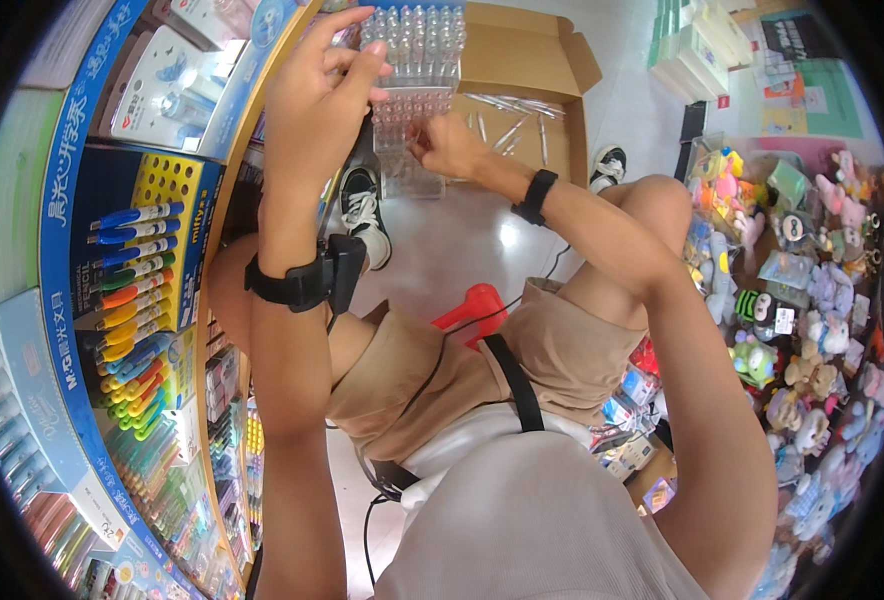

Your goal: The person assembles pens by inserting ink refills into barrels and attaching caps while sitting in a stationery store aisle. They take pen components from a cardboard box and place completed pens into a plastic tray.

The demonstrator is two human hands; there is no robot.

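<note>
Though I cannot tell if my left fingers or right fingers grip anything at the clear rack beside the cardboard box, I'd best steady it, working gently.

The person's left arm rose almost straight from the lower edge to the left hand, its forefinger extended, thumb raised, other fingers bent. The right arm bent at the elbow, its forearm slanting up leftward to the lower right hand, fingers curled inward. The knees were parted.
</note>
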